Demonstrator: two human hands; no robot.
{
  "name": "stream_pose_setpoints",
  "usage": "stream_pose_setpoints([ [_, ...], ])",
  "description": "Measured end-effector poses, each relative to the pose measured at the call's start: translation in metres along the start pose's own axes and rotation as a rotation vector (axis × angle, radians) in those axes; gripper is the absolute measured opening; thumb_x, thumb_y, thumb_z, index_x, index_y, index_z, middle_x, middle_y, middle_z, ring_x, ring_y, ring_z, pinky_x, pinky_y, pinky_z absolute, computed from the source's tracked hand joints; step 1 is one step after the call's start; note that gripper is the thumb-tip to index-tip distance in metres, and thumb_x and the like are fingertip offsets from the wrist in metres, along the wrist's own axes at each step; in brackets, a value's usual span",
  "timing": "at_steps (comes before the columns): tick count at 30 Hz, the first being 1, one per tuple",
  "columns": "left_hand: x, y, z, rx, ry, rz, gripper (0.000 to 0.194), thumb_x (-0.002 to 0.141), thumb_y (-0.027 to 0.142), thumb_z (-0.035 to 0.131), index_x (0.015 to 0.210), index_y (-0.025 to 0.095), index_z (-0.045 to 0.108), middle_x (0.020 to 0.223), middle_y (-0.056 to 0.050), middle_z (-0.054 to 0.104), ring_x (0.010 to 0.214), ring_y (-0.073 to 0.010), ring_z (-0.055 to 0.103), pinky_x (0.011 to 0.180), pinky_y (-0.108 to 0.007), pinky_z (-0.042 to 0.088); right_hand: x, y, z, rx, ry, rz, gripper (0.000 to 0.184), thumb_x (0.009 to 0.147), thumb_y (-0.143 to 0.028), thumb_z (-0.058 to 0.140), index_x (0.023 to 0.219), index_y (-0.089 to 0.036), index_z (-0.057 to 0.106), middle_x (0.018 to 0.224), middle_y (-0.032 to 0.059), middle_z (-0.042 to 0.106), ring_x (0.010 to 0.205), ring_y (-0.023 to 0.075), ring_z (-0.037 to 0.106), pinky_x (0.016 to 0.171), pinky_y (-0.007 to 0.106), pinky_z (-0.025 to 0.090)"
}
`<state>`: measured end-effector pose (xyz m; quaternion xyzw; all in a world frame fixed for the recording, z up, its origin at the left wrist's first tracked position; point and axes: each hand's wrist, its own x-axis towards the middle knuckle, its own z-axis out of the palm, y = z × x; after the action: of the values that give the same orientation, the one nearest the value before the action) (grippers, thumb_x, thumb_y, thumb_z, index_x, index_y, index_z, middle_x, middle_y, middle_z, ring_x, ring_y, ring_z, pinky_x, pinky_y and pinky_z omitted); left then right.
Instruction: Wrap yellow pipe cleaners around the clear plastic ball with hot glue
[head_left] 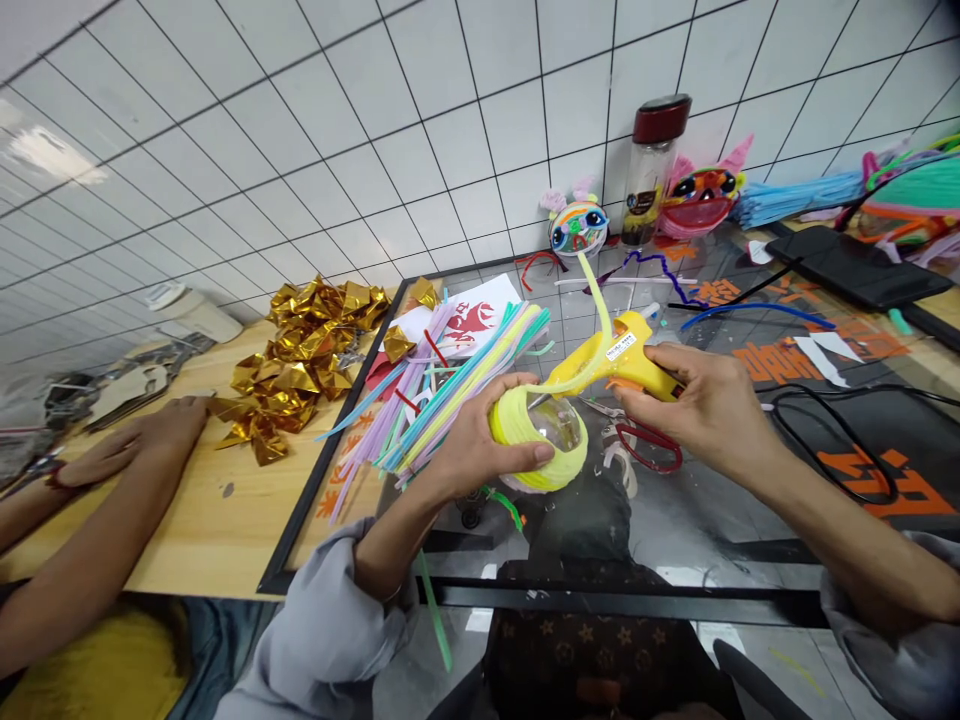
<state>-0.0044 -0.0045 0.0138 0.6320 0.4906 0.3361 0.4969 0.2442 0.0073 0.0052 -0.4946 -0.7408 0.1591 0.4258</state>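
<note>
My left hand (491, 435) wraps round a clear ball (553, 425) partly covered with yellow pipe cleaner, its thumb across the bare part. A loose end of the yellow pipe cleaner (602, 315) sticks up from the ball and curves past the glue gun. My right hand (686, 405) grips the handle of a yellow hot glue gun (634, 355), whose nozzle points at the ball's rim. Beside the ball lie red-handled scissors (651, 447). A bundle of pastel pipe cleaners (457, 390) rests behind my left hand.
Folded gold paper (300, 350) is heaped on the wooden table at left, near another person's arms (127, 480). Decorated ball heads (577, 228) and a glass bottle (646, 175) stand by the tiled wall. A black phone (855, 265) and a black cable (832, 440) lie at right.
</note>
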Motion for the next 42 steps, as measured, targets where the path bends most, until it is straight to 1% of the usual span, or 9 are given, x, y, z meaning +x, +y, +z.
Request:
stream_pose_setpoints([
  [4,0.0002,-0.0011,0.0005,-0.004,0.007,0.009,0.083,0.052,0.041,0.089,0.125,0.014,0.06,0.12,-0.011,0.069,0.099,-0.0258,0.067,0.083,-0.033,0.056,0.0002,0.0022,0.0021,-0.029,0.03,0.002,0.031,0.082,-0.037,0.064,0.06,-0.021,0.048,0.059,-0.0022,0.049,0.054,0.0126,0.042,0.052,0.027,0.03],
  [7,0.0004,-0.0024,0.0003,0.004,0.009,-0.004,0.086,0.051,0.042,0.09,0.126,0.015,0.059,0.12,-0.01,0.07,0.1,-0.0267,0.068,0.084,-0.034,0.057,0.0006,0.0044,0.0025,-0.063,0.051,-0.007,0.032,0.083,-0.038,0.064,0.061,-0.022,0.047,0.058,-0.0022,0.048,0.054,0.013,0.042,0.052,0.028,0.03],
  [13,0.0005,-0.0026,-0.0002,0.005,0.02,-0.005,0.085,0.051,0.041,0.09,0.126,0.015,0.061,0.129,-0.011,0.067,0.108,-0.028,0.066,0.091,-0.035,0.055,0.0013,0.0053,0.0022,-0.082,0.062,-0.015,0.032,0.083,-0.036,0.065,0.061,-0.022,0.046,0.058,-0.0025,0.046,0.053,0.0132,0.041,0.053,0.029,0.029],
  [18,0.0007,-0.0031,-0.0003,0.025,0.029,0.003,0.085,0.051,0.042,0.09,0.127,0.015,0.061,0.131,-0.012,0.066,0.113,-0.0296,0.065,0.097,-0.036,0.052,0.0013,0.0038,0.0017,-0.089,0.061,-0.023,0.033,0.084,-0.037,0.065,0.061,-0.022,0.046,0.059,-0.0027,0.045,0.053,0.0131,0.04,0.054,0.029,0.029],
  [24,0.0006,-0.0032,-0.0006,0.027,0.023,-0.001,0.087,0.051,0.042,0.09,0.128,0.014,0.06,0.132,-0.012,0.066,0.113,-0.0302,0.064,0.096,-0.037,0.053,0.0017,0.0017,0.0008,-0.072,0.06,-0.012,0.033,0.083,-0.036,0.064,0.061,-0.022,0.045,0.058,-0.0027,0.044,0.054,0.0128,0.039,0.054,0.029,0.029],
  [33,0.0015,-0.0026,-0.0003,0.025,0.031,0.004,0.088,0.049,0.042,0.09,0.128,0.014,0.06,0.131,-0.012,0.066,0.113,-0.0299,0.064,0.096,-0.036,0.053,0.0006,-0.0001,0.0,-0.007,0.013,0.034,0.03,0.083,-0.036,0.063,0.061,-0.021,0.048,0.063,0.0001,0.052,0.059,0.0138,0.045,0.056,0.029,0.031],
  [35,0.0014,-0.0023,-0.0004,0.018,0.023,-0.003,0.088,0.05,0.041,0.089,0.128,0.014,0.06,0.129,-0.012,0.067,0.109,-0.0287,0.066,0.092,-0.035,0.054,0.0004,0.0003,0.0001,0.007,0.005,0.044,0.03,0.082,-0.037,0.063,0.061,-0.021,0.049,0.064,0.0004,0.052,0.059,0.0139,0.045,0.056,0.029,0.031],
  [39,0.0008,-0.0021,-0.0003,0.001,0.003,-0.016,0.087,0.051,0.04,0.089,0.128,0.014,0.059,0.119,-0.01,0.068,0.096,-0.0237,0.066,0.082,-0.032,0.055,-0.0006,-0.0002,-0.0009,0.015,-0.016,0.052,0.028,0.082,-0.038,0.062,0.062,-0.021,0.052,0.062,0.0002,0.051,0.059,0.0139,0.044,0.055,0.029,0.03],
  [42,0.0005,-0.0023,-0.0002,0.002,-0.005,-0.022,0.087,0.052,0.041,0.089,0.128,0.014,0.058,0.114,-0.009,0.068,0.092,-0.0216,0.064,0.079,-0.03,0.054,-0.0016,-0.0014,-0.0019,0.014,-0.017,0.05,0.027,0.081,-0.038,0.061,0.061,-0.02,0.053,0.061,0.0003,0.051,0.058,0.014,0.044,0.055,0.029,0.029],
])
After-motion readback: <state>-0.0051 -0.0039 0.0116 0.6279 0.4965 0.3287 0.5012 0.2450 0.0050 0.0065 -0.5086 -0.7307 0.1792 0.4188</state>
